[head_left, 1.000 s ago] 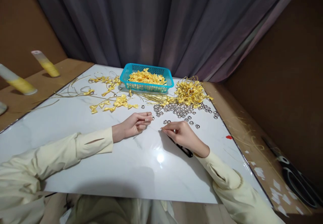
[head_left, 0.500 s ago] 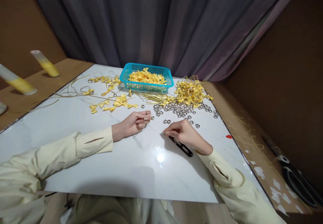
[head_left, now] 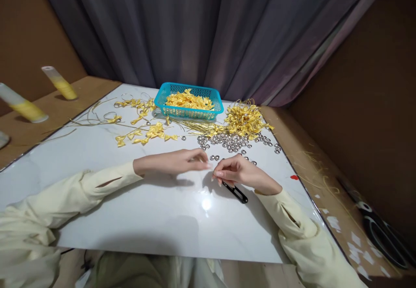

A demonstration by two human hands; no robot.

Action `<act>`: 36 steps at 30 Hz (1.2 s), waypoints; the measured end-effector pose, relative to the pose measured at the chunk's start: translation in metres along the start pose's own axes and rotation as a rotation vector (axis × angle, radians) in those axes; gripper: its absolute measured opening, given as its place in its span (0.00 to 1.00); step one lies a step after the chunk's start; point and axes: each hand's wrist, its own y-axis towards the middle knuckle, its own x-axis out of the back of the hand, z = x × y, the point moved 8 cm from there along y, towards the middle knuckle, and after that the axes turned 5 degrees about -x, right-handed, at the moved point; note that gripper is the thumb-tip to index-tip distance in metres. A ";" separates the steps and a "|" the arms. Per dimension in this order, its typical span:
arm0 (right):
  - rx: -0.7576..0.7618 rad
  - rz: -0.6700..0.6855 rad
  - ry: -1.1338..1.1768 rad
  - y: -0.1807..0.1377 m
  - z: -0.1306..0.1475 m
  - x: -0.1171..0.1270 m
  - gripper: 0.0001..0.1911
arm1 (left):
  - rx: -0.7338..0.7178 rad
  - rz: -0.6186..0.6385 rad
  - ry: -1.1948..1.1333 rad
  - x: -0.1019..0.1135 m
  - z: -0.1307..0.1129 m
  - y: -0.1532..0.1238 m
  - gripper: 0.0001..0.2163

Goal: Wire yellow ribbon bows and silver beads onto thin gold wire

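Observation:
My left hand (head_left: pixel 183 161) reaches in from the left, palm down. Its thumb and fingers close together beside the right fingertips, slightly blurred, and whatever they pinch is too small to make out. My right hand (head_left: pixel 238 172) is closed in a pinch just to the right, with the held thing not discernible. Under the right hand, partly covered by it, is a black slim tool like thread snips (head_left: pixel 239 195). Beyond the hands lie many silver ring-like beads (head_left: pixel 232 142); a pair of them (head_left: pixel 214 158) sits near the fingertips.
A turquoise basket (head_left: pixel 189 114) holds yellow ribbon bows. A heap of bows on gold cords (head_left: pixel 245 119) stands right of it, and loose bows (head_left: pixel 155 130) lie left. Yellow spools (head_left: pixel 61 86) stand far left. Large scissors (head_left: pixel 383 231) and paper scraps (head_left: pixel 355 236) lie right.
My left hand has moved right and slightly nearer me, bringing its fingertips up to the right hand's. The right hand has shifted a little toward me and remains pinched.

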 end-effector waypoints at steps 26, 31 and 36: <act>-0.005 0.148 -0.207 -0.009 0.006 -0.008 0.11 | -0.129 0.193 0.469 -0.033 -0.021 -0.012 0.12; 0.085 0.063 -0.313 -0.008 0.012 -0.004 0.09 | -0.079 0.203 0.470 -0.034 -0.014 -0.010 0.13; 0.187 -0.056 -0.407 -0.004 0.019 -0.010 0.11 | -0.045 0.242 0.414 -0.037 -0.009 -0.011 0.14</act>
